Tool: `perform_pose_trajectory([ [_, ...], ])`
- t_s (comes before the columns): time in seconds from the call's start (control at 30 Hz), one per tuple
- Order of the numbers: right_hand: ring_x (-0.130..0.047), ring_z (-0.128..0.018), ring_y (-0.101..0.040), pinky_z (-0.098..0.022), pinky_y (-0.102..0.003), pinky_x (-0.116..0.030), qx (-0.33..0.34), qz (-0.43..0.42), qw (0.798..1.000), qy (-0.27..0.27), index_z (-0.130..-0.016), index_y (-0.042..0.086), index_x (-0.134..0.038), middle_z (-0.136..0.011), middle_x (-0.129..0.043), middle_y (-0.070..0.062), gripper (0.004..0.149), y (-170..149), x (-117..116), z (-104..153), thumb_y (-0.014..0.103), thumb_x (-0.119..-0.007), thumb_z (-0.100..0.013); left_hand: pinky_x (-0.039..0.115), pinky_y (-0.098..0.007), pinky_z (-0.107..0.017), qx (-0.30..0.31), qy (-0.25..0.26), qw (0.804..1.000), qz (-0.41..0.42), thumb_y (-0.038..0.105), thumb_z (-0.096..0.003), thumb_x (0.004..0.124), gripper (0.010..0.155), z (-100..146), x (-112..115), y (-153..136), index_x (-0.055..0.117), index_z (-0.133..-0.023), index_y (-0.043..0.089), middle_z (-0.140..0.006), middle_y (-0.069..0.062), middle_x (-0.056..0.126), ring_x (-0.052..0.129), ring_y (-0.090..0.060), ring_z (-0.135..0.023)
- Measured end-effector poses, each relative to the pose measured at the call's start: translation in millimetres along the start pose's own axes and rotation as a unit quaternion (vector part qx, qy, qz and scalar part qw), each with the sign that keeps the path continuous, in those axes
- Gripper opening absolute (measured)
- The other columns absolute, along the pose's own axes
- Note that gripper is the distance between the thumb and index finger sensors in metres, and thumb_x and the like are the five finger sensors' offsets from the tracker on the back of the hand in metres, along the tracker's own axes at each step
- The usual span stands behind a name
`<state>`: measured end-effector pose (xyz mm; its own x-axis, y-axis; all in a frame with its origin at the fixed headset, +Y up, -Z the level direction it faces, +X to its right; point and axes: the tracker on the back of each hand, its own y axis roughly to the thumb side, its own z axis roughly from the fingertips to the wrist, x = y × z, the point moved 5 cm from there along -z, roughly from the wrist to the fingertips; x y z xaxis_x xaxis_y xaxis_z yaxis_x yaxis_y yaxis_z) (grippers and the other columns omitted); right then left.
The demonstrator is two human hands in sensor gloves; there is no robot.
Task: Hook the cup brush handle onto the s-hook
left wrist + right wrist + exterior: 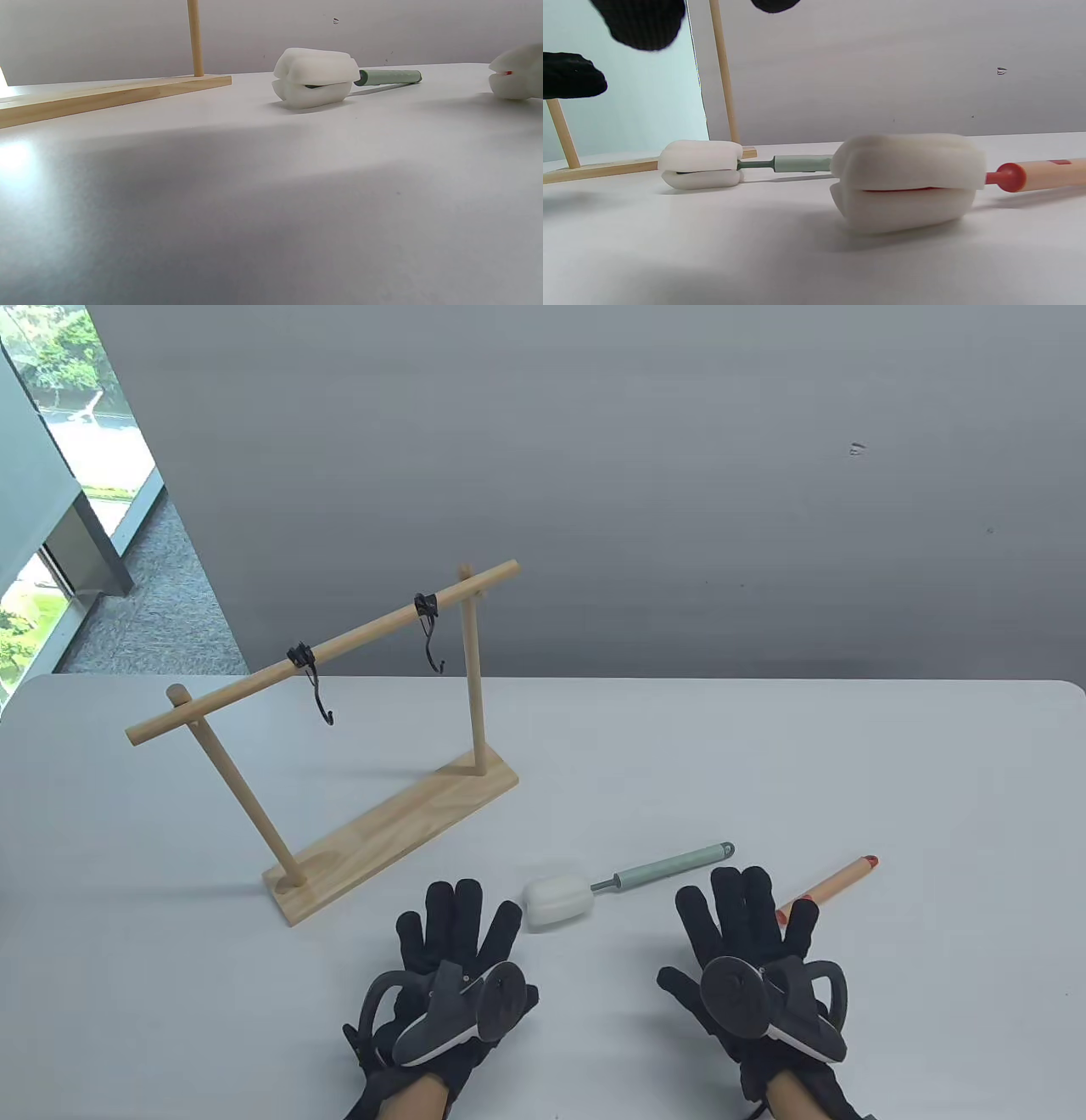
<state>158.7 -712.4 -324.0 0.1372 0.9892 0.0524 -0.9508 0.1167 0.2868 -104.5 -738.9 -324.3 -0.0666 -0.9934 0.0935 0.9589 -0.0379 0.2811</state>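
Hands flat, nothing picked up yet.
Both the left hand (450, 950) and right hand (747, 950) lay spread and empty; the green cup brush (628, 884) rested between them, the s-hooks (433, 632) hanging free far left.

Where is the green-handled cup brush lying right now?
In the table view, the green-handled cup brush lies flat on the table between the left hand and right hand, in front of the wooden rack.

Green-handled cup brush (629, 880) lying flat; s-hooks (431, 633) empty
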Motion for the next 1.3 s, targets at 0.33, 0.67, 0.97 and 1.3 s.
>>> perform_pose_trajectory([
  [0.33, -0.010, -0.105, -0.052, -0.060, -0.078, -0.008, -0.006, -0.018, 1.000, -0.001, -0.111, 0.018, -0.025, -0.112, -0.009, -0.024, 0.081, -4, 2, 0, 0.057, -0.060, -0.049, 0.024, -0.073, -0.071, 0.005, -0.031, 1.000, 0.003, 0.069, -0.0440, 0.051, 0.083, -2, 6, 2, 0.016, -0.109, 0.032, -0.114, -0.021, 0.002, 0.007, -0.052, -0.106],
  [0.67, -0.024, -0.105, -0.054, -0.062, -0.078, -0.019, -0.047, -0.079, 0.994, -0.060, -0.111, 0.014, -0.036, -0.112, -0.022, -0.027, 0.078, -30, 20, 4, 0.055, -0.063, -0.050, 0.024, -0.073, -0.071, 0.012, -0.026, 1.000, 0.008, 0.069, -0.0440, 0.051, 0.083, -2, 5, 4, 0.016, -0.109, 0.032, -0.114, -0.021, 0.002, 0.008, -0.052, -0.106],
  [0.97, -0.050, -0.098, -0.059, -0.062, -0.073, -0.041, -0.162, -0.208, 0.951, -0.160, -0.107, 0.005, -0.051, -0.108, -0.047, -0.030, 0.072, -99, 42, 19, 0.047, -0.069, -0.051, 0.024, -0.073, -0.071, 0.009, -0.026, 1.000, 0.008, 0.068, -0.0441, 0.052, 0.082, -1, 5, 3, 0.017, -0.109, 0.032, -0.114, -0.021, 0.003, 0.008, -0.052, -0.106],
  [1.3, -0.079, -0.074, -0.057, -0.051, -0.063, -0.062, -0.381, -0.215, 0.896, -0.075, -0.101, -0.001, -0.063, -0.092, -0.073, -0.033, 0.063, -165, 18, 16, 0.039, -0.074, -0.053, 0.024, -0.073, -0.071, -0.001, -0.031, 1.000, 0.001, 0.067, -0.0442, 0.053, 0.082, -2, 9, 1, 0.018, -0.109, 0.031, -0.114, -0.021, 0.004, 0.009, -0.052, -0.107],
])
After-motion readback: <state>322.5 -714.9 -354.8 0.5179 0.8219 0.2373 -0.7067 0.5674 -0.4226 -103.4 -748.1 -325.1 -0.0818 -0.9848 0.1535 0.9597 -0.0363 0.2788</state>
